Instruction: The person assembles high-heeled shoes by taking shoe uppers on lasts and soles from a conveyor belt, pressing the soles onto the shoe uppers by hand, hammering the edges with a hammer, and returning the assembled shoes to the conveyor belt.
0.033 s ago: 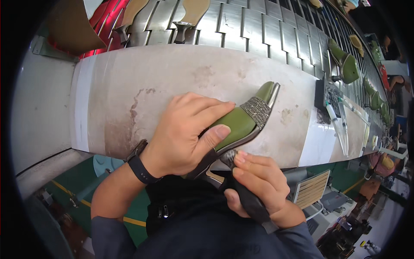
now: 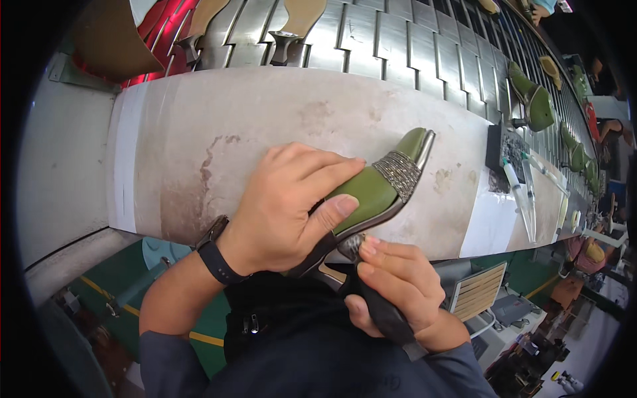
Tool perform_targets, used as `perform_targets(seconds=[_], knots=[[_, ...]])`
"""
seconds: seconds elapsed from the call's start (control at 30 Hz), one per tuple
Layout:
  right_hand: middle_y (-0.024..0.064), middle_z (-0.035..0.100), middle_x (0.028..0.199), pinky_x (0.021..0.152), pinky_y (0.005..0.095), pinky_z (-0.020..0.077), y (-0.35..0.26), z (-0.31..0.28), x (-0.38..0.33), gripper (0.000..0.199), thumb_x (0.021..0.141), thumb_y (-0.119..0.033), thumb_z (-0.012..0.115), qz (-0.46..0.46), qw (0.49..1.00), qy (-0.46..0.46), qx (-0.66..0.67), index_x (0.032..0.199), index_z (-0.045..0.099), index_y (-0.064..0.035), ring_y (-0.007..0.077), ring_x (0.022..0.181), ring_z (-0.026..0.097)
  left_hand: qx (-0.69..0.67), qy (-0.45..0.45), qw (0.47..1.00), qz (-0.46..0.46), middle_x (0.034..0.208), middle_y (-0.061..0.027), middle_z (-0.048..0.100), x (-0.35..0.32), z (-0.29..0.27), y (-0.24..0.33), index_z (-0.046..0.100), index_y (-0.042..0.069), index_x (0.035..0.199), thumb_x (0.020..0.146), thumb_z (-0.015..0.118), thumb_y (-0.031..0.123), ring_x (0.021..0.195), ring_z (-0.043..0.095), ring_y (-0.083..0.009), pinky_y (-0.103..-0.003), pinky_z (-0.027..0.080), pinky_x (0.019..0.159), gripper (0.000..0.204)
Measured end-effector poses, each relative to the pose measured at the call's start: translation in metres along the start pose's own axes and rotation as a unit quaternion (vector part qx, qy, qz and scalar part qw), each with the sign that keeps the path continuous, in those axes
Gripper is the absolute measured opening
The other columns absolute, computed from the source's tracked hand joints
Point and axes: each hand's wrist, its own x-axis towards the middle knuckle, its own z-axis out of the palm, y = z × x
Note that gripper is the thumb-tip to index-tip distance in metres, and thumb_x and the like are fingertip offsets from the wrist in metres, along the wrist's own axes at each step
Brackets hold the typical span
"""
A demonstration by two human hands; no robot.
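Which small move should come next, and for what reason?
Perhaps the right hand should move its dark piece slightly along the green shoe, because the left hand grips the shoe and the piece appears close beside it.

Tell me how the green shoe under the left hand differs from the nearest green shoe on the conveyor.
The held shoe has the left hand on it; the conveyor shoe has none. The held shoe reaches over the pale worktable, whereas the conveyor shoe sits on the metal conveyor. The held shoe shows a glittery band; I make out none on the conveyor shoe. Both are green.
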Motion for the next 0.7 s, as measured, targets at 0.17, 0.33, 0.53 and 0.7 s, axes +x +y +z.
perform_targets(seconds=[0.17,0.33,0.53,0.7], knots=[[0.0189,0.077,0.110,0.079,0.0361,0.0661,0.002,0.000,0.009,0.035,0.074,-0.012,0.091,0.010,0.996,-0.066,0.060,0.103,0.078,0.0018,0.0344,0.099,0.078,-0.018,0.007,1.000,-0.008,0.123,-0.0170,0.072,-0.003,0.001,-0.005,0.069,-0.002,0.132,0.102,0.064,0.026,0.111,0.065,-0.0371,-0.047,0.047,0.099,0.042],[0.0173,0.078,0.106,0.077,0.0355,0.0664,0.010,0.002,0.016,0.032,0.072,-0.013,0.090,-0.020,0.994,-0.084,0.073,0.099,0.079,0.0001,0.0327,0.098,0.078,-0.014,0.006,1.000,-0.012,0.123,-0.0163,0.072,-0.002,0.000,-0.002,0.068,-0.002,0.130,0.102,0.064,0.028,0.112,0.065,-0.0367,-0.047,0.048,0.097,0.042],[0.0171,0.078,0.105,0.077,0.0359,0.0656,0.001,0.006,0.017,0.031,0.073,-0.011,0.089,-0.037,0.997,-0.055,0.048,0.099,0.078,0.0008,0.0321,0.097,0.078,-0.004,0.010,1.000,-0.005,0.124,-0.0198,0.071,0.000,-0.002,-0.001,0.068,-0.003,0.131,0.102,0.063,0.027,0.112,0.065,-0.0389,-0.047,0.049,0.099,0.042],[0.0174,0.077,0.109,0.084,0.0380,0.0644,0.000,0.001,0.014,0.034,0.079,-0.010,0.088,0.010,0.993,-0.025,0.117,0.109,0.076,0.0023,0.0349,0.099,0.077,0.005,-0.030,0.999,-0.045,0.128,-0.0236,0.069,0.007,-0.010,0.012,0.062,-0.006,0.137,0.104,0.062,0.028,0.114,0.064,-0.0419,-0.049,0.049,0.103,0.048]])
